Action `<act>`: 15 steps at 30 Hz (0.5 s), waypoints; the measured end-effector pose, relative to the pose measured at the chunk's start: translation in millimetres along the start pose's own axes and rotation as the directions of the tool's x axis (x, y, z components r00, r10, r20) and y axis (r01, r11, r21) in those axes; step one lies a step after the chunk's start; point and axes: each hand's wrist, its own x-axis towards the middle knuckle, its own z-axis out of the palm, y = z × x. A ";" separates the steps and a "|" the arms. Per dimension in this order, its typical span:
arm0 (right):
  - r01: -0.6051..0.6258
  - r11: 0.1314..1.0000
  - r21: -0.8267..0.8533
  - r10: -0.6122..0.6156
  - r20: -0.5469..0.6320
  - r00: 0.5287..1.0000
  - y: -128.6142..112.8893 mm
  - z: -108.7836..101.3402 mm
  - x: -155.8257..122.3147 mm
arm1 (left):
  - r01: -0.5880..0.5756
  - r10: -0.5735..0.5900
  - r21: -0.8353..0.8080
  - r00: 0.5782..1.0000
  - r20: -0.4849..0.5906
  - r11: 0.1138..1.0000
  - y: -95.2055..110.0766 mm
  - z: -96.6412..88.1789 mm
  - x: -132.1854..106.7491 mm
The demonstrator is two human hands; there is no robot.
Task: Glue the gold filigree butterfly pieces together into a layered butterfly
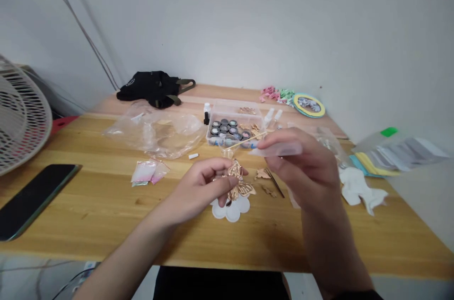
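Pinched between the thumb and fingers of my left hand (207, 179) is a gold filigree butterfly ornament (243, 189). It is just above a white flower-shaped palette (233, 212) on the table. My right hand (312, 172) is closed around a small translucent plastic squeeze bottle (287, 149), whose narrow end points left toward the ornament without touching it. Behind that bottle a thin wooden stick (244, 141) slants up to the right; I cannot tell whether my right fingers touch it. Gold metal pieces (262, 174) and a dark thin rod (275, 183) lie between my hands.
Behind my hands stands a clear plastic box (234, 115) with several small round jars. Crumpled plastic bags (159, 132) and a phone (33, 201) lie left, beside a fan (21, 115). White tissue (360, 189) and coloured sheets (400, 156) lie right. A black bag (152, 87) rests at the back.
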 end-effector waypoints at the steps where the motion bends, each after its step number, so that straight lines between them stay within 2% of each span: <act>1: 0.016 1.000 0.003 -0.016 -0.017 1.000 -2.6 -1.9 -1.3 | -0.013 0.013 0.019 1.000 0.011 1.000 3.2 0.2 1.5; 5: 0.069 0.997 -0.021 -0.071 -0.115 0.991 -15.7 -11.4 -8.7 | -0.093 0.087 0.117 0.994 0.062 0.989 17.0 4.5 6.8; 8: 0.081 0.991 -0.103 -0.098 -0.180 0.979 -23.9 -14.7 -13.5 | -0.184 0.168 0.178 0.980 0.102 0.967 25.0 10.2 10.3; 11: 0.108 0.973 -0.202 -0.146 -0.183 0.972 -28.7 -13.7 -15.1 | -0.254 0.235 0.178 0.964 0.121 0.951 27.5 15.2 12.8; 15: 0.144 0.942 -0.302 -0.202 -0.170 0.965 -31.2 -10.7 -14.0 | -0.275 0.261 0.132 0.958 0.118 0.952 26.2 18.9 13.8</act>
